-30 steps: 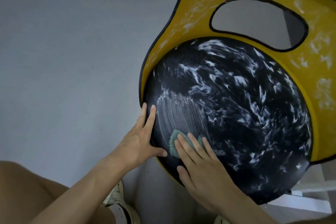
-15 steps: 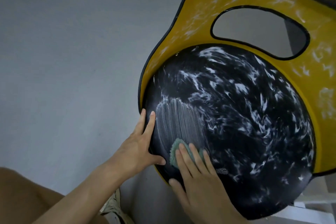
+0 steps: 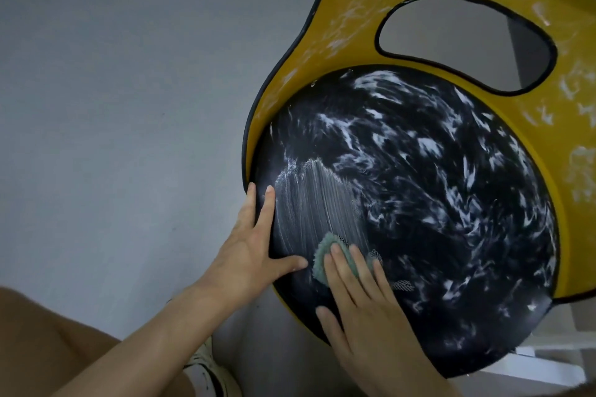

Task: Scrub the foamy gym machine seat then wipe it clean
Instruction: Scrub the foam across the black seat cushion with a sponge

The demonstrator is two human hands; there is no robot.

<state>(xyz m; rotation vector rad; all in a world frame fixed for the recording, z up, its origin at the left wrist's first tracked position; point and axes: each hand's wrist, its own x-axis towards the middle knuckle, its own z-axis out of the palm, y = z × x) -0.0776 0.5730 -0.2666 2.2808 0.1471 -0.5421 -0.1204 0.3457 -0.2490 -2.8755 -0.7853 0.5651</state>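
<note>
A round black seat pad (image 3: pixel 419 209) streaked with white foam fills the right side, set in a yellow frame (image 3: pixel 348 26) with an oval cut-out. My right hand (image 3: pixel 364 306) lies flat on the pad's lower left, its straight fingers pressing a green scrubbing pad (image 3: pixel 324 253) against the surface. Fine combed foam streaks run up from the scrubber. My left hand (image 3: pixel 251 248) rests on the seat's left rim, fingers straight along the edge and thumb lying on the black pad.
Grey floor (image 3: pixel 113 106) spreads to the left. My bare knee (image 3: pixel 48 342) and a white shoe (image 3: pixel 206 367) show at the bottom. A white base part (image 3: pixel 548 361) sits under the seat at lower right.
My right hand has slid the green scrubber a short way down and back up on the pad. The left hand has kept its place on the rim.
</note>
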